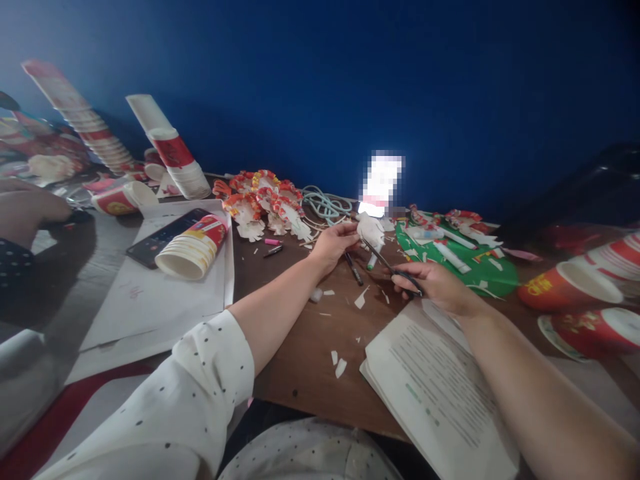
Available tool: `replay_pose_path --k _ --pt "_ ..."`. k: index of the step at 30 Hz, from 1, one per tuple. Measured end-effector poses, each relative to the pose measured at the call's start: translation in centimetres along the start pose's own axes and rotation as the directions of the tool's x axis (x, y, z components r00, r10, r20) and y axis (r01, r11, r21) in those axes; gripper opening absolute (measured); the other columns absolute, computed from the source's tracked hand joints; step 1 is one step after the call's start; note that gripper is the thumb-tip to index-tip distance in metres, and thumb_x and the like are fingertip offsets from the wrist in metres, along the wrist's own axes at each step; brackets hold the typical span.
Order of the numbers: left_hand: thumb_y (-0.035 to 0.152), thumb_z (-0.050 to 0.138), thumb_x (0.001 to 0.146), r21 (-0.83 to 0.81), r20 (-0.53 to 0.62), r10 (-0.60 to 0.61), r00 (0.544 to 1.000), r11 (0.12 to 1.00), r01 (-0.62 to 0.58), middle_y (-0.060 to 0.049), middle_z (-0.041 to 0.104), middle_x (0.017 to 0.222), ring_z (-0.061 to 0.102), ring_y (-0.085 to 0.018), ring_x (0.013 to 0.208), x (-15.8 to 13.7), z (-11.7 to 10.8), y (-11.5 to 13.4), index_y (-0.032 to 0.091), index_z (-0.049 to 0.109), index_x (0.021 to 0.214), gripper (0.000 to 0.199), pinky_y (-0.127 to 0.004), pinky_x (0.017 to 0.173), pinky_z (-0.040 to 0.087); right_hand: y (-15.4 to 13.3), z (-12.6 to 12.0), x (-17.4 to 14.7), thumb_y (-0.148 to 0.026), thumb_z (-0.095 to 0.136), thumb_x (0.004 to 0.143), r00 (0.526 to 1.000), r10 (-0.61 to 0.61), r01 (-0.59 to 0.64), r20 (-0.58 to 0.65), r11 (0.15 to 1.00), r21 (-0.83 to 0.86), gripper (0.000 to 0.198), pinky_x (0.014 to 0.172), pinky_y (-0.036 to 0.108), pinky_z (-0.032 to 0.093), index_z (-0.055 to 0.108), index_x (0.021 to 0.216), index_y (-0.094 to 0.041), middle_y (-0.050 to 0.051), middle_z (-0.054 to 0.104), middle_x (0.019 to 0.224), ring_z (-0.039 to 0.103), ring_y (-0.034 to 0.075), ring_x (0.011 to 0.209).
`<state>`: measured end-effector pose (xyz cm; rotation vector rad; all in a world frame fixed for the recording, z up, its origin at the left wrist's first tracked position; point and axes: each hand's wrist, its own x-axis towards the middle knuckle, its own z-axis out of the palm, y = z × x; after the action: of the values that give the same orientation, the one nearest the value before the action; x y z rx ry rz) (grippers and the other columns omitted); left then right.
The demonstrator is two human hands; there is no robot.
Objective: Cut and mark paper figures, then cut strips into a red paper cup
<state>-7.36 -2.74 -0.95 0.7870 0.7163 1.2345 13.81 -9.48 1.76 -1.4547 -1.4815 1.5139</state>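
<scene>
Over the middle of the brown table point(305, 347), my left hand point(333, 248) pinches a small white paper cutout point(371, 230) by its left edge. My right hand point(435, 283) is closed around the dark handles of a pair of scissors point(385, 261), whose blades reach up to the cutout's lower side. Whether the blades are apart I cannot tell. Beneath the hands lie a dark pen point(353, 269) and a marker with a green end. White paper scraps point(362, 297) are scattered on the wood below.
Red-and-white paper cups point(183, 163) stand stacked at the left, with more cups point(570, 287) at the right. Paper cutouts point(270, 200) are heaped by the blue wall. A phone point(170, 237), an open book point(440, 393) and a green mat point(485, 270) lie around. Another person's arm point(30, 207) rests far left.
</scene>
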Motion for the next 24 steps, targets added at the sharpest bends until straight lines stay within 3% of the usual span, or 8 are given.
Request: replay_pose_path --k 17,24 --pt "0.002 0.071 0.064 -0.027 0.02 -0.023 1.0 0.999 0.024 -0.003 0.068 0.086 0.06 -0.01 0.074 -0.33 0.27 -0.15 0.011 0.068 0.089 0.027 -0.029 0.079 0.049 0.28 0.25 0.09 -0.046 0.075 0.07 0.998 -0.044 0.044 -0.05 0.999 0.013 0.044 0.056 0.026 0.047 0.07 0.105 -0.019 0.001 0.064 0.072 0.056 0.011 0.058" --pt "-0.001 0.064 0.069 -0.071 -0.002 -0.031 1.0 0.997 0.031 -0.002 0.067 0.08 0.061 -0.009 0.072 -0.39 0.33 -0.03 0.011 0.067 0.087 0.022 -0.028 0.078 0.048 0.26 0.28 0.08 -0.044 0.075 0.071 0.999 -0.039 0.039 0.008 0.999 -0.008 0.038 0.055 0.025 0.045 0.072 0.102 -0.021 0.001 0.065 0.071 0.056 0.011 0.058"
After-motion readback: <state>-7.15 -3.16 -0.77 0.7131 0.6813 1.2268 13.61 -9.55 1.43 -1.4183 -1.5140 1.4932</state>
